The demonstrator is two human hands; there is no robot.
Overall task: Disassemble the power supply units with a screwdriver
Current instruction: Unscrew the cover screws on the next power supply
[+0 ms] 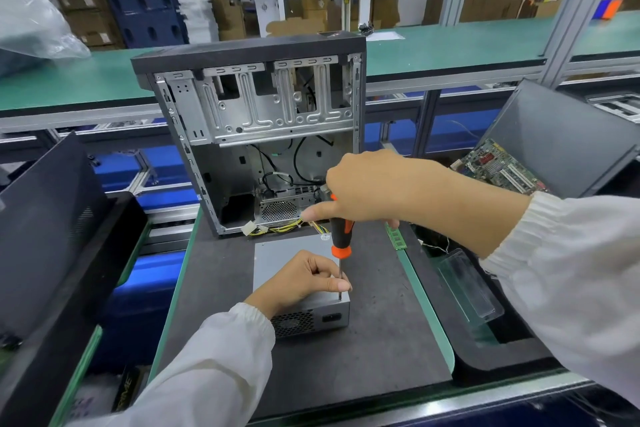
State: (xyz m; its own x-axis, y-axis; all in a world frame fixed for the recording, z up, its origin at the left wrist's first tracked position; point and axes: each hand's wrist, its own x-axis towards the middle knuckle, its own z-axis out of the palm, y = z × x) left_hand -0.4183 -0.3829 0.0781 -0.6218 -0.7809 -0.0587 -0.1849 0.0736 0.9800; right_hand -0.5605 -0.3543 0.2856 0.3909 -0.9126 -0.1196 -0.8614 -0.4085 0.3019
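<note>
Screwdriver [341,239] first: I hold it straight up and down near the middle of the frame, so its thin metal tip pushes right down onto the top of the gray power box [294,255]. My right hand [367,189] is wrapped tight around the top of the orange and black handle, so I can press and twist. My left hand [306,279] sits on the box, with the fingers curled and pinched around the thin metal shaft near the tip. I think that keeps the tip from sliding off the screw, and it keeps the box still too. The box lies flat on the dark mat [381,322], low in the middle, with its vent side facing me. Behind it, higher in the frame, stands the open computer case [263,107]. Yellow wires [277,227] run from the case toward the box.
</note>
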